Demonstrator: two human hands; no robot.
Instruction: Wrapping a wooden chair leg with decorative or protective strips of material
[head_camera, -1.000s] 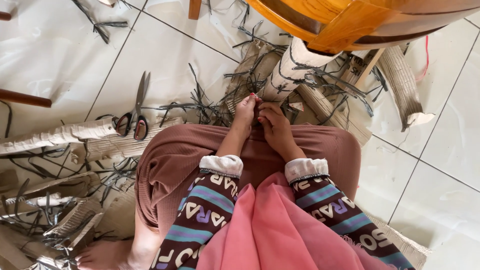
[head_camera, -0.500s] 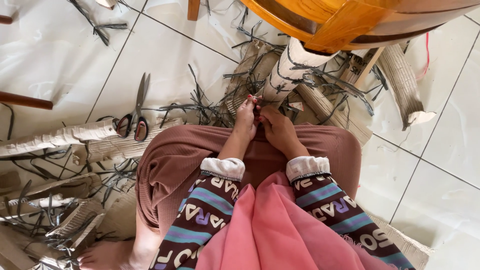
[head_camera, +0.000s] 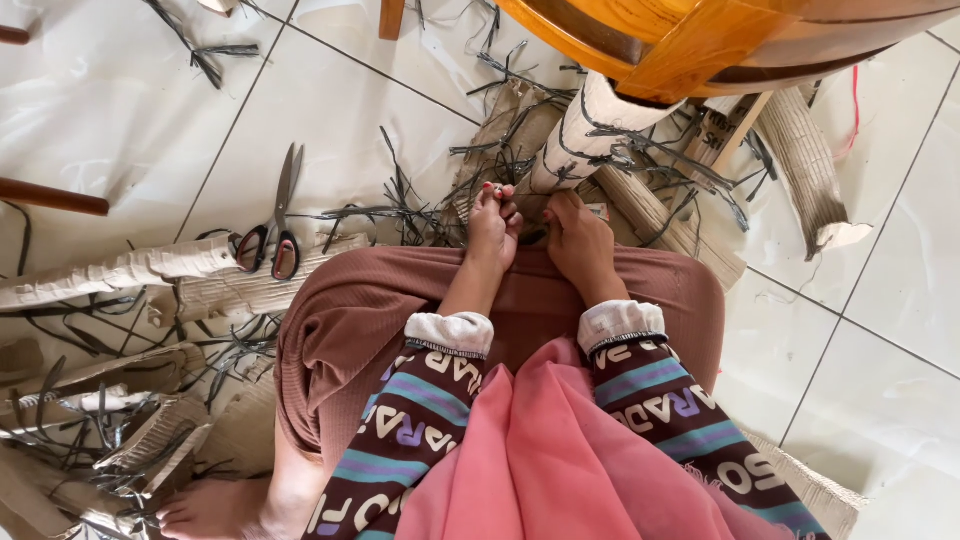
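- Left hand (head_camera: 493, 228) is raised over the lap, fingertips pinched together on a thin dark strip (head_camera: 470, 212).
- Right hand (head_camera: 580, 240) rests fingers-down, curled against the base of the rolled cardboard tube (head_camera: 578, 135), which leans under the wooden chair (head_camera: 690, 40).
- Scissors (head_camera: 272, 225) lie on the tile floor (head_camera: 120, 110), well apart.

Left hand (head_camera: 493, 225): forearm extended forward over lap, wrist straight, fingers curled into closed pinch at fingertips (head_camera: 492, 190), red-painted nails visible. Right hand (head_camera: 580, 240): just beside left, apart from it, back of hand up, fingers bent downward, tips hidden. Both forearms in patterned sleeves with pale cuffs. Bare foot (head_camera: 205, 508) at lower left.
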